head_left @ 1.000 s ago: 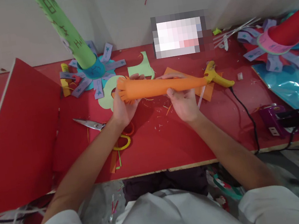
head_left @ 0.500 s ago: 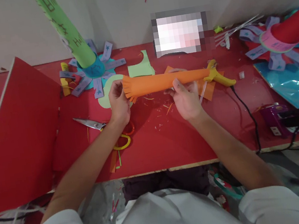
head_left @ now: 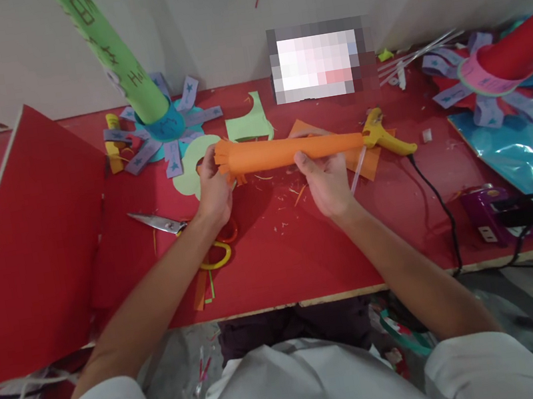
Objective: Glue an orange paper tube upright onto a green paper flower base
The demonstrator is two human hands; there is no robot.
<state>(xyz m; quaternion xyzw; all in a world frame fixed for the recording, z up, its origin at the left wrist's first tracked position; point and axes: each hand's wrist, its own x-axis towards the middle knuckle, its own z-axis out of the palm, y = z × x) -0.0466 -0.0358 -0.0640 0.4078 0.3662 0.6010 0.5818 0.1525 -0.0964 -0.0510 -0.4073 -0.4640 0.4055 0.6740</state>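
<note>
The orange paper tube (head_left: 279,154) is held above the red surface (head_left: 301,258), left of the yellow glue gun (head_left: 390,140); whether its narrow end touches the gun, I cannot tell. The right hand (head_left: 329,184) has its grip clasped around the tube's mid-length; the left hand (head_left: 217,197) pinches the fringe (head_left: 222,160), at the end farthest from the gun. Light pressure seems best: squeezing would crease the wall, and pulling could tear strips.

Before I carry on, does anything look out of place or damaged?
Paper scraps litter the table around the tube, looking untidy. The glue gun lies on its side partly over orange paper, not propped up. No spill shows.
</note>
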